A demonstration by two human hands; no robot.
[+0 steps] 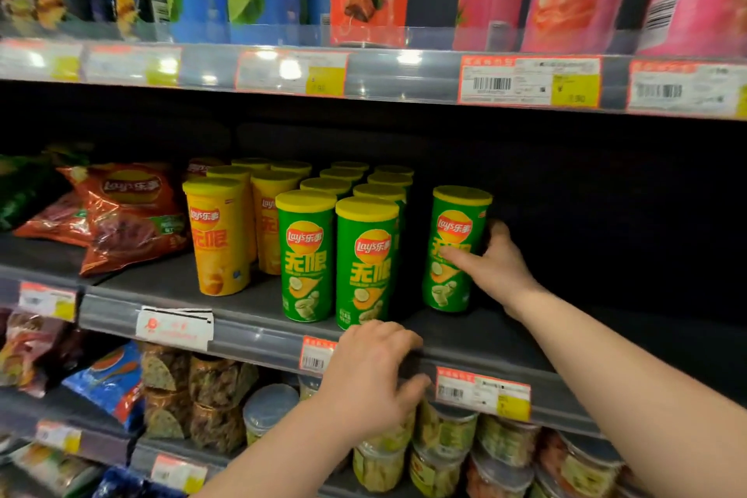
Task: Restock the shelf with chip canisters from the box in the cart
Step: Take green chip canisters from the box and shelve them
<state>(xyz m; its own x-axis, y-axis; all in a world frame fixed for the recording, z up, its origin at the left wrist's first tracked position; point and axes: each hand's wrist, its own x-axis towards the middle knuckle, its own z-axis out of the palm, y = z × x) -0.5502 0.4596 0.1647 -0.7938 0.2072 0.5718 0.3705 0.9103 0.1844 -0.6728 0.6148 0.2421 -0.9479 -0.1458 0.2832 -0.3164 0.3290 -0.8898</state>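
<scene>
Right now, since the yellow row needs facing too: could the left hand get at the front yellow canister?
Probably yes. The left hand grips the shelf edge, and the front yellow canister stands near that edge, up and to its left, with nothing in front of it.

Single head-worn view faces the shelf (258, 329) closely, angled slightly downward

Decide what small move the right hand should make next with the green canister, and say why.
Probably slide the green canister left, then let go. The right hand grips it standing upright on the shelf, but a dark gap parts it from the neighbouring green row. The left hand only grips the shelf rail.
</scene>
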